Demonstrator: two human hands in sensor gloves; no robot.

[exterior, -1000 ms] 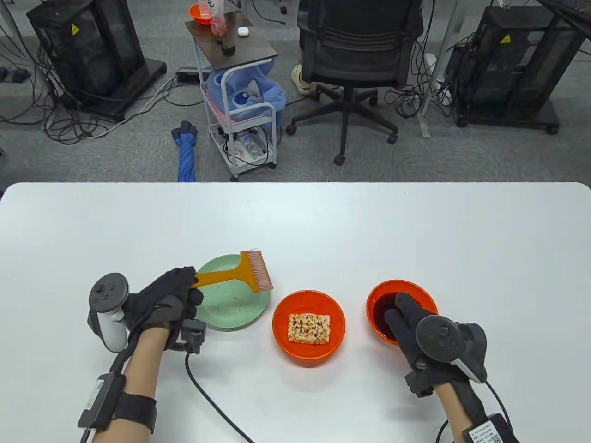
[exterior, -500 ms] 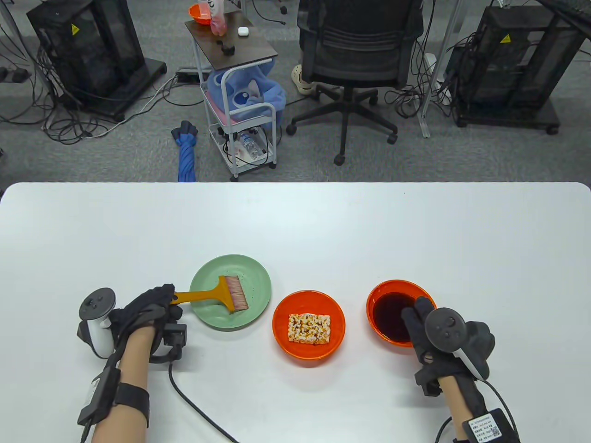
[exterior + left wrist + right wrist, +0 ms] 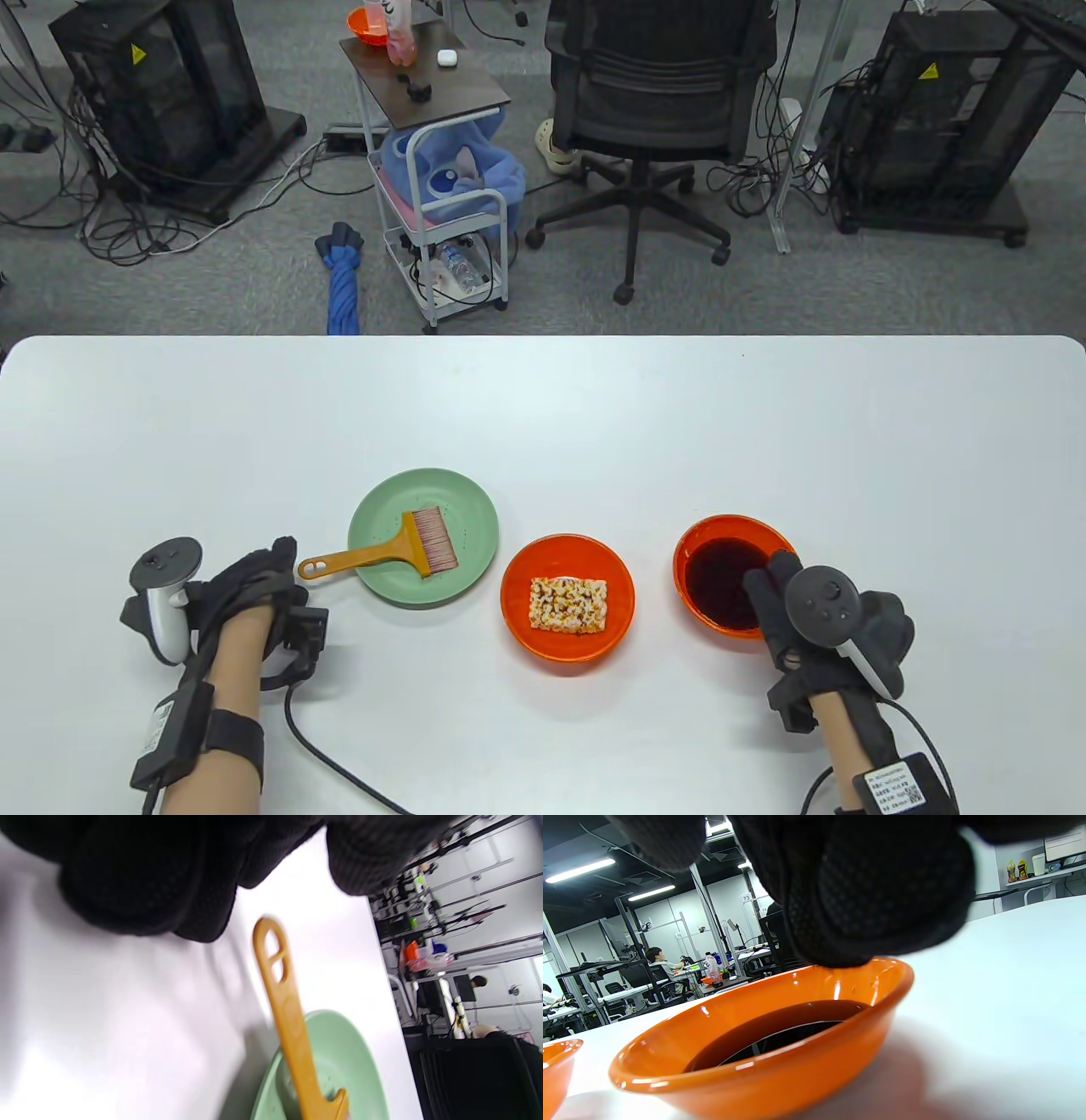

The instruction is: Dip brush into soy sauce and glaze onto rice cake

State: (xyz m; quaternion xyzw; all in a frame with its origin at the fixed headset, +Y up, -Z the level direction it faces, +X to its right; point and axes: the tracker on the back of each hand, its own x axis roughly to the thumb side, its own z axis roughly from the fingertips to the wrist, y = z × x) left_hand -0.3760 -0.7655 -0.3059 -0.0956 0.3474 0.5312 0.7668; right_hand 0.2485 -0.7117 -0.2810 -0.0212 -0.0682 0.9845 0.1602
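An orange brush (image 3: pixel 424 548) lies on the green plate (image 3: pixel 458 501), bristles on the plate, handle sticking out left over the table. My left hand (image 3: pixel 284 556) is just left of the handle end, apart from it and holding nothing. In the left wrist view the handle (image 3: pixel 292 1027) lies free below my fingers (image 3: pixel 148 878). The rice cake (image 3: pixel 569 604) sits in the middle orange bowl (image 3: pixel 517 620). My right hand (image 3: pixel 768 573) is at the near right rim of the soy sauce bowl (image 3: pixel 704 526); its fingers (image 3: pixel 874 899) hang at the rim above the dark sauce (image 3: pixel 780 1027).
The three dishes stand in a row near the table's front edge. Cables run from both wrists across the table front. An office chair (image 3: pixel 662 102) and a small cart (image 3: pixel 441 170) stand on the floor beyond the far edge.
My left hand lowered the brush onto the green plate, let go of the handle and drew back left. My right hand pulled back from over the sauce to the bowl's near rim.
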